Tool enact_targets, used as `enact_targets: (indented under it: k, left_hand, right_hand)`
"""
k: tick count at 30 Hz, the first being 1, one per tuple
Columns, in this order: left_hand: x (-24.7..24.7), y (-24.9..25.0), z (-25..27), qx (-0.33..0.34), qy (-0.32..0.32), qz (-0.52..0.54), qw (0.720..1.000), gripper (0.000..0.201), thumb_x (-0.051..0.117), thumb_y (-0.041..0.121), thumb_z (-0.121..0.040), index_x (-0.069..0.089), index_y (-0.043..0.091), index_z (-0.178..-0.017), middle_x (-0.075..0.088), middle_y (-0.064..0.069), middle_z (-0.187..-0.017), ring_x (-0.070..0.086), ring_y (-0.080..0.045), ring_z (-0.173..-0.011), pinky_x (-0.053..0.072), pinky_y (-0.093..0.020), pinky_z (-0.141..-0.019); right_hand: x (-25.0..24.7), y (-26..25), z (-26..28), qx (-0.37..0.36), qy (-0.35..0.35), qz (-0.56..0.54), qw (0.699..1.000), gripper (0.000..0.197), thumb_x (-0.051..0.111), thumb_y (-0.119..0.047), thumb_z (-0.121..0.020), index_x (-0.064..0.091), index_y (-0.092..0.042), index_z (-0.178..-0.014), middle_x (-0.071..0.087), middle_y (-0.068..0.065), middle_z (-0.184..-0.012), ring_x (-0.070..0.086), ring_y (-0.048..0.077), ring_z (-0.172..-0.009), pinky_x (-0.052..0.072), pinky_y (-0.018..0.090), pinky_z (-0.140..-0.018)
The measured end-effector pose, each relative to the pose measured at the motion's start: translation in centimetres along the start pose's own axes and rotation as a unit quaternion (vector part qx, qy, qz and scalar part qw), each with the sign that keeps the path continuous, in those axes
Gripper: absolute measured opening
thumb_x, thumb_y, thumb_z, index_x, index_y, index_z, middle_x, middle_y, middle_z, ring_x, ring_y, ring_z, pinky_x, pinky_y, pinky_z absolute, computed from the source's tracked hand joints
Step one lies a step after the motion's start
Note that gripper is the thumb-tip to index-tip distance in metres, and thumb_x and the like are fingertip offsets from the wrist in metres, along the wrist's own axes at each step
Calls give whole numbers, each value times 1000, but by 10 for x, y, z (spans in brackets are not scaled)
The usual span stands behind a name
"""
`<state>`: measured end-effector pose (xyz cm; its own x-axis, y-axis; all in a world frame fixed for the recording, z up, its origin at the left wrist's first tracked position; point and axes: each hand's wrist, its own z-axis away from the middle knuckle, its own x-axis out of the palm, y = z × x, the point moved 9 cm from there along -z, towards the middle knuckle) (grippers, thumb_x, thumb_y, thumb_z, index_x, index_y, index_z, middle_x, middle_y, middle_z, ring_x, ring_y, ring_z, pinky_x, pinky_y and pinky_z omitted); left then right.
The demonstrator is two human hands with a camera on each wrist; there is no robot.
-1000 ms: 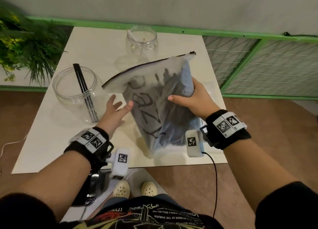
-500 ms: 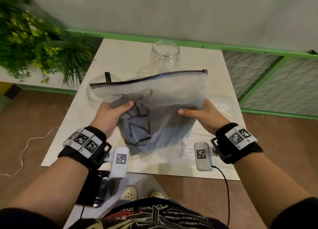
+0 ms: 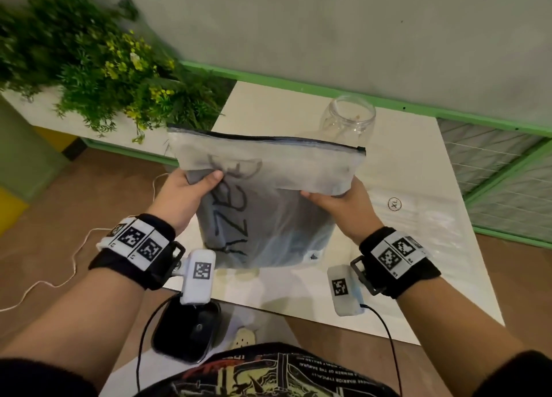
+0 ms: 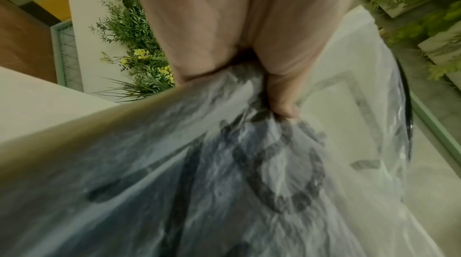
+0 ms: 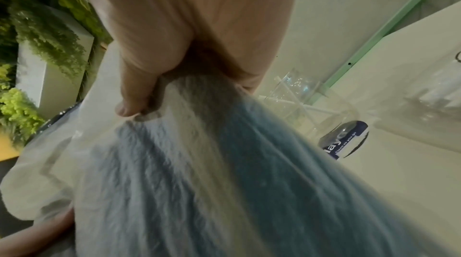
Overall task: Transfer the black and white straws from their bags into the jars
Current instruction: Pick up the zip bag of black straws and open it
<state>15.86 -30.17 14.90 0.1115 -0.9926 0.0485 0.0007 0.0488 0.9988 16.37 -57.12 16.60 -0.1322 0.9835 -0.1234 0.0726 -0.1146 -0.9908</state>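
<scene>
Our fingers are curled round the two sides of the frosted bag (image 3: pixel 268 193): the left hand (image 3: pixel 182 196) pinches its left edge with the thumb (image 3: pixel 213 178) laid across the front, and the right hand (image 3: pixel 343 208) pinches the right edge the same way, thumb (image 5: pixel 132 95) in front and the other fingers hidden behind the plastic. The bag hangs upright between our hands, lifted above the table (image 3: pixel 418 277), with its black zip strip (image 3: pixel 268 138) running level just above our fingertips and apparently closed. Dark shapes show through the plastic below our thumbs, most likely the black straws, though we cannot make out single straws.

Beyond our right fingertips stands a clear jar (image 3: pixel 348 119), mouth up; in the right wrist view it has a few white straws (image 5: pixel 286 101) lying inside. Just right of our right hand a second, clear bag (image 3: pixel 418 217) lies flat on the table. We cannot see the jar meant for the black straws; the bag may be hiding it.

We judge that we are at the opening step for this bag. Next we would need one hand to keep its hold on the bag while the other climbs to the zip end and pulls it across, keeping the bag upright so nothing spills before we reach in.
</scene>
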Motion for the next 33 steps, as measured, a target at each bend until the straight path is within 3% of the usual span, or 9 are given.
enact_targets:
  k: [4,8,13,17,19,22,26,29,33]
  left_hand:
    - [-4,9,-6,3,-35,-13,999,23,57,14,-89,76,16,-76,74,0,-81,67,-19,-85,48,-35,-89]
    - [-21,15,-12,-12,-8,45,999,18,66,20,-77,74,15,-93,74,-1,-97,66,-22,-101,48,-38,-95]
    - [-37,25,-22,-2,0,92,996,23,65,21,-81,67,7,-100,72,-11,-100,65,-31,-102,50,-46,-95]
    - [-38,39,-25,30,8,105,994,13,67,20,-82,66,12,-93,74,-3,-91,68,-21,-91,56,-35,-85]
    - [-39,41,-24,32,7,86,996,6,64,25,-78,65,19,-75,73,2,-76,68,-14,-74,57,-28,-68]
    - [-40,43,-23,23,13,69,997,21,63,33,-76,54,17,-66,68,3,-67,64,-11,-62,51,-23,-55]
    - [-36,57,-20,29,5,60,998,25,62,33,-79,58,8,-80,68,0,-74,63,-13,-68,52,-25,-64]
    - [-34,70,-17,40,3,34,999,10,61,24,-87,62,17,-79,64,-2,-74,59,-15,-66,48,-29,-63]
    - [-39,80,-16,46,18,-47,998,21,59,17,-90,63,26,-72,62,6,-71,55,-15,-68,42,-28,-65]
  right_hand:
    - [16,-12,-10,-17,4,23,1000,23,74,-5,-80,67,-26,-88,70,-20,-83,68,-4,-85,50,10,-73]
    - [21,-11,-16,-5,21,47,999,17,77,-12,-78,70,-13,-93,74,-5,-91,69,6,-91,56,25,-80]
    - [15,-8,-13,1,78,14,997,22,71,-16,-84,67,-14,-105,71,-10,-98,67,2,-95,51,23,-88]
    - [4,-14,-15,-11,108,-14,994,31,73,-25,-81,64,-9,-107,72,1,-101,66,13,-96,51,31,-89]
    - [6,-17,-15,-8,96,-22,995,48,77,-41,-76,64,-5,-104,71,9,-102,66,19,-99,51,37,-90]
    - [-3,-31,-16,-40,126,-64,989,71,76,-58,-68,56,7,-87,58,22,-83,56,22,-81,45,40,-75]
    - [-26,-46,-19,-68,177,-78,979,33,73,-46,-77,57,-17,-71,53,5,-69,45,20,-69,38,35,-64]
    - [-34,-51,-19,-85,180,-88,976,15,61,-17,-92,61,-19,-78,60,-5,-69,51,12,-64,43,27,-59]
    - [-37,-58,-17,-90,147,-124,977,10,57,-17,-91,60,-15,-82,63,-8,-70,55,8,-66,45,26,-62]
